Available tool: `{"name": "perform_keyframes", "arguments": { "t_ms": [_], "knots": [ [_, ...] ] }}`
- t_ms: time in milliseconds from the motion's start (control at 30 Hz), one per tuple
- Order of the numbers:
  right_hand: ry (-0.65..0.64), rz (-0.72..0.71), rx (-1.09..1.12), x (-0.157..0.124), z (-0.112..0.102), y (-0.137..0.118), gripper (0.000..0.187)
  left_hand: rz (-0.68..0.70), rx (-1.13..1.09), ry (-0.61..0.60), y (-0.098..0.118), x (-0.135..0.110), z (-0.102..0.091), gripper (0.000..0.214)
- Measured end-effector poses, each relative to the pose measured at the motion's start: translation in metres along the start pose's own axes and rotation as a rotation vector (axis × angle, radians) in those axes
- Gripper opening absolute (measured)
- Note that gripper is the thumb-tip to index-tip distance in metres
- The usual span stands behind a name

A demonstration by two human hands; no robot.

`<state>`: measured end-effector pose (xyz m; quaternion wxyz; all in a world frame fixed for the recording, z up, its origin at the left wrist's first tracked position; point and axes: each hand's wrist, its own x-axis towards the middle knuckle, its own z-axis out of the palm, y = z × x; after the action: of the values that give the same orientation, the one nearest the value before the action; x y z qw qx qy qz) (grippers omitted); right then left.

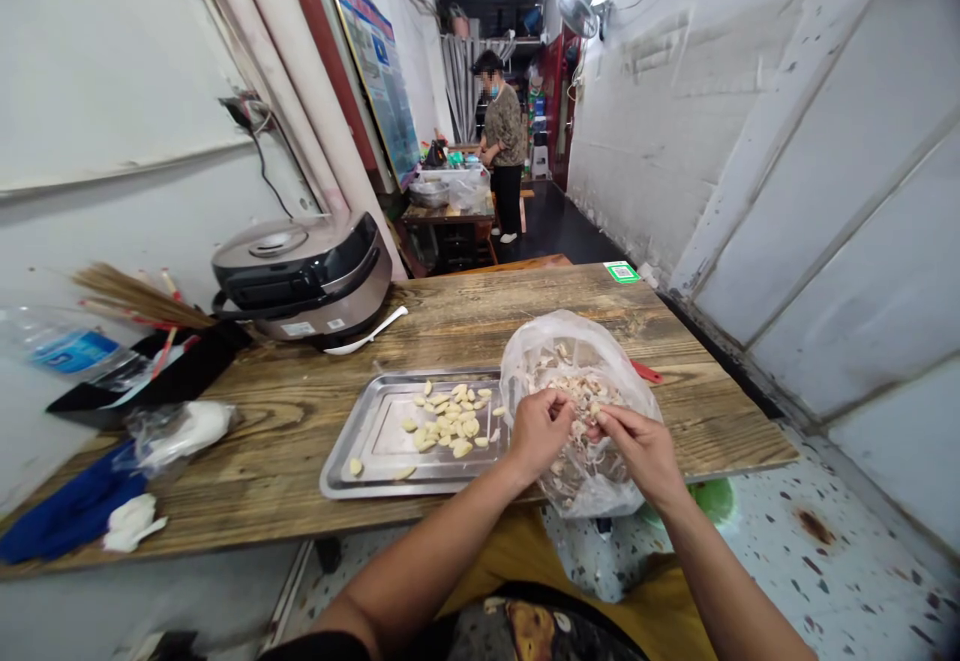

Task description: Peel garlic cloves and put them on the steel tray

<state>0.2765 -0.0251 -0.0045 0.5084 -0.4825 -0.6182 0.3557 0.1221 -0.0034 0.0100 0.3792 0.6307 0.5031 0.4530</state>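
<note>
A clear plastic bag [525, 341] lies open at the table's front edge, with garlic skins and papery scraps [577, 386] inside. Over its mouth, my right hand [643, 449] pinches a pale garlic clove [595, 408] between thumb and fingers. My left hand [540, 433] is closed in a pinch just beside it, above the bag; what its fingertips hold is too small to make out. Left of the bag sits a shallow metal tray [345, 451], its right edge against the bag. Peeled garlic cloves [450, 426] are scattered on it, mostly toward the right.
On the wooden table [277, 421] stand a rice cooker [300, 276], a white spoon [367, 333] and a black chopstick holder [187, 356]. A red handle [646, 371] shows behind the bag. Farther back, a person [504, 141] stands at another table [450, 213].
</note>
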Motion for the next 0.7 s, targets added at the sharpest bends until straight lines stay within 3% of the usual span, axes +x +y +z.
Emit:
{"name": "perform_keyframes", "arguments": {
  "t_ms": [67,167,267,400,567,700],
  "knots": [
    [-0.006,0.123,0.149,0.001,0.0,-0.002,0.03,0.037,0.088,0.024,0.0,0.0,-0.003,0.016],
    [-0.007,0.143,0.183,0.001,0.0,-0.003,0.031,0.174,0.107,0.01,0.002,-0.002,-0.006,0.017],
    [0.013,0.081,0.099,0.002,0.001,-0.002,0.032,0.309,-0.019,-0.037,0.005,-0.005,-0.005,0.02],
    [0.013,-0.049,-0.02,0.0,0.001,-0.001,0.03,0.338,-0.099,-0.037,0.006,-0.005,-0.001,0.018],
    [0.087,-0.205,-0.294,-0.002,-0.001,-0.009,0.023,0.462,0.019,-0.03,0.006,-0.005,-0.002,0.02],
    [0.123,-0.26,-0.361,-0.003,-0.001,-0.019,0.019,0.537,0.095,-0.047,0.005,-0.007,-0.003,0.024]
  ]
}}
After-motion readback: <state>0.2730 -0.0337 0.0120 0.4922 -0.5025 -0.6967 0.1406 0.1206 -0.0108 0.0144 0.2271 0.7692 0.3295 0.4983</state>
